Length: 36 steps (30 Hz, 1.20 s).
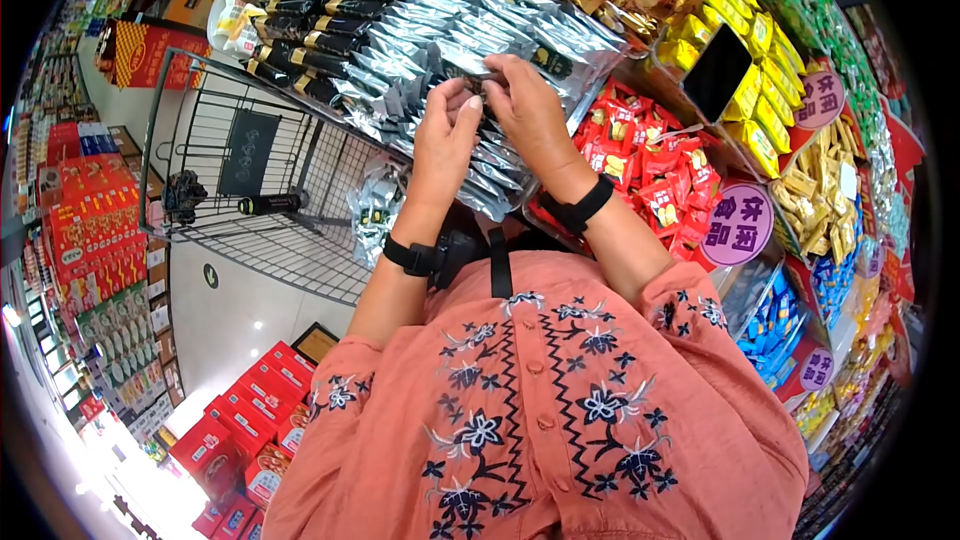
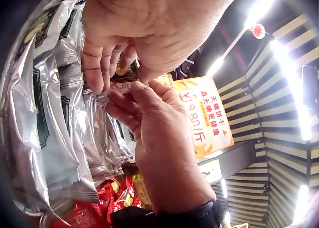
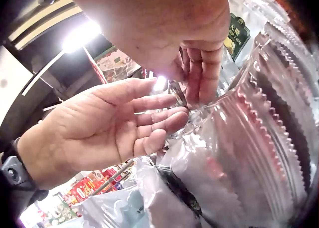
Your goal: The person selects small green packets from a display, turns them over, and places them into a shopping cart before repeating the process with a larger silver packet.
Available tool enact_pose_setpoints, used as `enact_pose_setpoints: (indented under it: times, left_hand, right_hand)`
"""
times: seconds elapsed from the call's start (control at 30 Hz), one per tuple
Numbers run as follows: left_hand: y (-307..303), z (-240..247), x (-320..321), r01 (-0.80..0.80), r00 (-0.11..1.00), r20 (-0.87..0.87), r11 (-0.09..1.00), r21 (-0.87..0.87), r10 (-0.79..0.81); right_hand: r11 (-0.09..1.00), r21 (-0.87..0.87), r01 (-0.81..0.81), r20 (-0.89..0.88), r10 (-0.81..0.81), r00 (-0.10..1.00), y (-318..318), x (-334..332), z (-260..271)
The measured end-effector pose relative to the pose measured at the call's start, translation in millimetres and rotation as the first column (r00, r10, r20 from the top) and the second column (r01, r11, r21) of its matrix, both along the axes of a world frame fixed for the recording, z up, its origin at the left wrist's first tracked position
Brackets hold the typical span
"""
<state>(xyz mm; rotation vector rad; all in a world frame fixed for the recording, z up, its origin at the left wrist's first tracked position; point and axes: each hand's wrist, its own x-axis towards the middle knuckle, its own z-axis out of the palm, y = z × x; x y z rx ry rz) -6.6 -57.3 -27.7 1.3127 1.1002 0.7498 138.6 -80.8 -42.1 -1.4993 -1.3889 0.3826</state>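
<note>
My left hand (image 1: 447, 135) and right hand (image 1: 527, 110) meet over a bin of silver foil packets (image 1: 440, 35). Between their fingertips is one small packet with a dark, gold-marked face (image 2: 125, 72), mostly covered by the fingers. In the left wrist view, the right hand (image 2: 162, 123) pinches its clear, crinkled edge with thumb and fingers. The left hand's fingers bend down around the other side. Seen from the right wrist, the left palm (image 3: 94, 125) faces the camera, its fingertips at the packet. Silver packets stand in rows right under both hands.
Black packets (image 1: 320, 25) fill the bin's left side. Red packets (image 1: 650, 165) and yellow packets (image 1: 760, 60) lie to the right, near a dark screen (image 1: 717, 73). A wire shopping cart (image 1: 290, 155) stands at left, with silver packets (image 1: 378, 205) inside. Red boxes (image 1: 240, 425) are stacked behind.
</note>
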Motion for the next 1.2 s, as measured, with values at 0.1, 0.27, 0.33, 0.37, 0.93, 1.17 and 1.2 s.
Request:
enact_pose_setpoints:
  times: [0.1,0.27,0.33,0.37,0.93,1.17,1.2]
  left_hand:
    - [0.9,2.4,0.4,0.005,0.998,-0.063,1.0,0.021,-0.004]
    - [3.1,-11.4,-0.6,-0.013,0.992,-0.123,0.987,0.158,0.033]
    - [3.1,-10.2,-0.8,0.006,0.984,-0.176,0.971,0.239,0.038]
    - [2.9,-8.4,-0.4,0.017,0.979,-0.198,0.962,0.272,0.038]
    - [4.5,-5.6,0.1,0.159,0.946,-0.324,0.888,0.431,-0.012]
    - [-1.0,6.0,-12.6,0.084,0.964,-0.263,0.913,0.4,0.027]
    - [-2.4,9.8,-18.7,0.052,0.971,-0.236,0.917,0.396,0.047]
  right_hand:
    - [1.0,-0.013,-0.001,-0.068,0.0,0.998,-0.2,-0.4,-1.5]
    - [0.999,0.024,0.049,0.061,-0.05,0.997,-0.5,1.6,0.6]
    - [0.997,0.024,0.067,0.083,-0.069,0.994,0.2,0.8,0.9]
    - [0.997,0.034,0.073,0.094,-0.076,0.993,1.6,0.0,0.3]
    - [0.999,-0.002,0.053,0.079,-0.052,0.995,1.2,2.2,-2.1]
    - [0.997,-0.073,0.02,-0.231,-0.037,0.972,-8.5,10.2,12.6]
    - [0.995,-0.105,0.0,-0.318,-0.033,0.948,-10.0,10.3,19.8]
